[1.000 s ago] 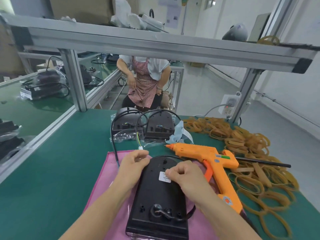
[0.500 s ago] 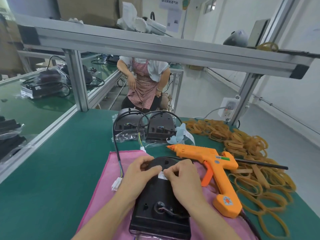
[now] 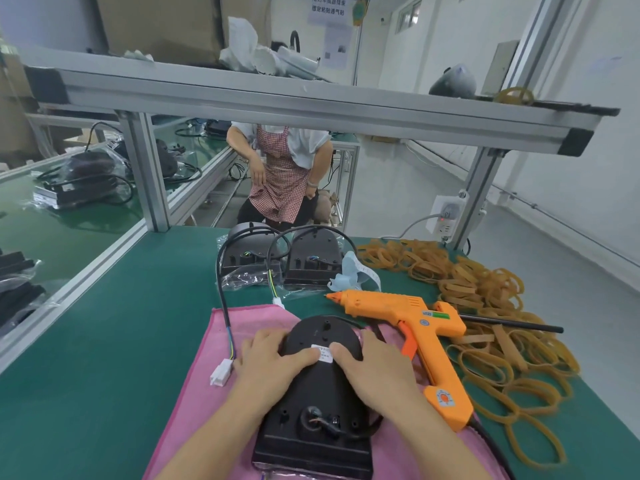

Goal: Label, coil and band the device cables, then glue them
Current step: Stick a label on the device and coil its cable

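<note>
A black device (image 3: 317, 403) lies back-up on a pink cloth (image 3: 204, 403) at the near edge of the bench. A small white label (image 3: 322, 352) sits on its upper back. My left hand (image 3: 273, 367) rests on the device's left side, thumb pressing the label. My right hand (image 3: 374, 367) rests on the right side, thumb on the label too. A black cable (image 3: 221, 292) arcs from behind down the left, ending in a white connector (image 3: 221, 374) on the cloth. An orange glue gun (image 3: 412, 334) lies to the right.
Two more black devices (image 3: 277, 259) in clear bags stand behind the cloth, beside a blue label strip (image 3: 349, 275). A big heap of rubber bands (image 3: 485, 306) covers the right of the green bench. A person in a checked apron (image 3: 284, 174) sits beyond the aluminium frame (image 3: 277, 98).
Both hands slid down and flattened onto the device, thumbs meeting on the label. The cable's white connector dropped onto the cloth at the left. The view tilted up slightly.
</note>
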The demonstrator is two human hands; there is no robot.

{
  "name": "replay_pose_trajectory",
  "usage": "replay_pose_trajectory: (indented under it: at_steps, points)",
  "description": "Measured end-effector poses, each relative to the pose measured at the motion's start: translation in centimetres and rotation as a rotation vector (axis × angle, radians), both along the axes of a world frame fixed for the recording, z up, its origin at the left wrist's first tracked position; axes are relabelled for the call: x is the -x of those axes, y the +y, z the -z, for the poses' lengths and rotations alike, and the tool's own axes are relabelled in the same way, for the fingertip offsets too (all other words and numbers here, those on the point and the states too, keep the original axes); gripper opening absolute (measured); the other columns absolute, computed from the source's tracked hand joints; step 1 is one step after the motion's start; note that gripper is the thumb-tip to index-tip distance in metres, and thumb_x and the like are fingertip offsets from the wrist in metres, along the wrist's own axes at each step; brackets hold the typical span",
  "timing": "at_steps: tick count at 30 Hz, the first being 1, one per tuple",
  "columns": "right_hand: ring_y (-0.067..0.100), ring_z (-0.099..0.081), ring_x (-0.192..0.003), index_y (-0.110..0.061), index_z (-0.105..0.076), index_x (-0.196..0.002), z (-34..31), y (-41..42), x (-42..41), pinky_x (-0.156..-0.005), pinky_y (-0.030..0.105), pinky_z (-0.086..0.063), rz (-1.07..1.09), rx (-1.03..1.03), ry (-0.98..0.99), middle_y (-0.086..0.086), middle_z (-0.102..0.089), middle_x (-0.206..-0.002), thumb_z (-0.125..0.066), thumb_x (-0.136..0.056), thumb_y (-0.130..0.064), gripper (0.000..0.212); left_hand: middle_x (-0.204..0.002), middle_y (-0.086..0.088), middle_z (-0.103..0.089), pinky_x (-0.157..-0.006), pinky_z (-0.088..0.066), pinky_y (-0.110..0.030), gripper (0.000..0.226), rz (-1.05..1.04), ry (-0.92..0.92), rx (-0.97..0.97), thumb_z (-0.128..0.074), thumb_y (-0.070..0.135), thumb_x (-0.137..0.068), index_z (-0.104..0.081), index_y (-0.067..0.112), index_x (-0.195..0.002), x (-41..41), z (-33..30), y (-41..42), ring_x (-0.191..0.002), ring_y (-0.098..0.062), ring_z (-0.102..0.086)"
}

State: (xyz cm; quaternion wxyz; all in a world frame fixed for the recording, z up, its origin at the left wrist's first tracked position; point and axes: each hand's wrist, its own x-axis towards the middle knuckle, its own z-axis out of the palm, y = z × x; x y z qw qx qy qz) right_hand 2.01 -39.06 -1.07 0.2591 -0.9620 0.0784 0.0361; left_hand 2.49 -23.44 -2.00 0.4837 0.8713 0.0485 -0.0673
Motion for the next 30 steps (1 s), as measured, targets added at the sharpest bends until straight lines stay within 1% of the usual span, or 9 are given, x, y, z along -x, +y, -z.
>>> replay_pose_trajectory:
  at_steps: [3, 6, 9, 16, 19, 22, 24, 27, 30]
  points:
    - [0.019, -0.053, -0.118, -0.025, -0.052, -0.127, -0.3, 0.0, -0.1, -0.101, 0.040, -0.042, 0.000, -0.298, -0.007, -0.007, -0.059, -0.126, -0.058, -0.089, -0.047, 0.044, -0.108, -0.002, -0.069, -0.085, -0.055, -0.041, 0.047, -0.079, 0.018, 0.387, -0.076, 0.039, -0.056, -0.069, 0.025, -0.100, 0.5, -0.3, -0.1, -0.097, -0.021, -0.067]
    - [0.011, -0.058, -0.111, -0.027, -0.052, -0.127, -0.9, -0.2, 0.0, -0.099, 0.037, -0.047, 0.032, -0.503, -0.103, -0.010, -0.061, -0.122, -0.072, -0.082, -0.039, 0.051, -0.106, -0.011, -0.070, -0.059, -0.055, -0.032, 0.046, -0.122, 0.085, 0.724, -0.080, 0.002, -0.070, -0.059, 0.018, -0.108, 0.2, -0.9, -0.1, -0.076, -0.022, -0.071]
    - [0.004, -0.061, -0.106, -0.028, -0.056, -0.124, -1.8, -0.8, 0.0, -0.096, 0.033, -0.049, -0.014, -0.628, -0.215, -0.012, -0.065, -0.117, -0.081, -0.075, -0.032, 0.055, -0.113, -0.020, -0.068, -0.067, -0.056, -0.037, 0.075, -0.054, 0.141, 0.926, -0.081, -0.006, -0.056, -0.053, 0.010, -0.123, -1.1, -2.1, 0.4, -0.083, -0.032, -0.068]
    - [-0.002, -0.051, -0.112, -0.029, -0.044, -0.135, -3.1, -3.0, 0.1, -0.084, 0.013, -0.041, -0.037, -0.704, -0.235, -0.018, -0.052, -0.122, -0.083, -0.072, -0.033, 0.073, -0.105, -0.014, -0.072, -0.063, -0.057, -0.032, 0.073, 0.065, 0.024, 0.999, -0.074, -0.012, -0.046, -0.066, 0.012, -0.115, -2.3, -3.5, -0.1, -0.080, -0.027, -0.069]
    - [-0.013, -0.057, -0.095, -0.042, -0.055, -0.101, -2.6, -3.2, 0.6, -0.073, 0.004, -0.042, -0.047, -0.636, -0.333, -0.032, -0.058, -0.097, -0.079, -0.077, -0.026, 0.038, -0.098, -0.003, -0.074, -0.058, -0.058, -0.033, 0.062, -0.017, 0.027, 1.004, -0.070, -0.009, -0.060, -0.062, 0.017, -0.116, -3.0, -2.8, 0.0, -0.076, -0.023, -0.070]
    - [0.007, -0.058, -0.084, -0.029, -0.059, -0.084, -2.1, -3.9, 1.2, -0.075, 0.025, -0.046, 0.016, -0.391, -0.236, -0.015, -0.062, -0.087, -0.071, -0.084, -0.030, 0.012, -0.089, -0.004, -0.074, -0.054, -0.058, -0.034, 0.045, -0.067, 0.091, 0.988, -0.069, -0.008, -0.074, -0.064, 0.016, -0.111, -3.7, -1.4, 0.5, -0.067, -0.022, -0.070]
    - [0.014, -0.050, -0.064, -0.014, -0.059, -0.073, -1.6, -4.6, 1.6, -0.061, 0.028, -0.040, 0.002, -0.296, -0.007, 0.000, -0.056, -0.070, -0.067, -0.087, -0.034, 0.026, -0.085, -0.003, -0.075, -0.053, -0.057, -0.032, 0.036, -0.105, 0.132, 0.973, -0.068, -0.005, -0.078, -0.065, 0.014, -0.107, -4.1, -0.5, 0.8, -0.065, -0.021, -0.070]
    - [0.010, -0.048, -0.042, -0.009, -0.060, -0.064, -1.7, -4.9, 2.0, -0.044, 0.020, -0.040, -0.008, -0.563, 0.176, 0.002, -0.055, -0.053, -0.068, -0.088, -0.024, 0.029, -0.087, -0.009, -0.075, -0.056, -0.059, -0.029, 0.026, -0.112, 0.153, 0.922, -0.068, 0.000, -0.081, -0.067, 0.009, -0.105, -4.4, 0.4, 1.1, -0.065, -0.020, -0.070]
    - [0.009, -0.052, -0.049, -0.009, -0.063, -0.070, -1.5, -4.9, 2.1, -0.049, 0.017, -0.045, -0.022, -0.862, 0.087, 0.004, -0.060, -0.059, -0.068, -0.086, -0.006, 0.017, -0.089, -0.013, -0.075, -0.056, -0.058, -0.029, 0.020, -0.072, 0.156, 0.866, -0.069, 0.005, -0.083, -0.069, 0.007, -0.103, -4.4, 0.7, 1.2, -0.067, -0.021, -0.071]
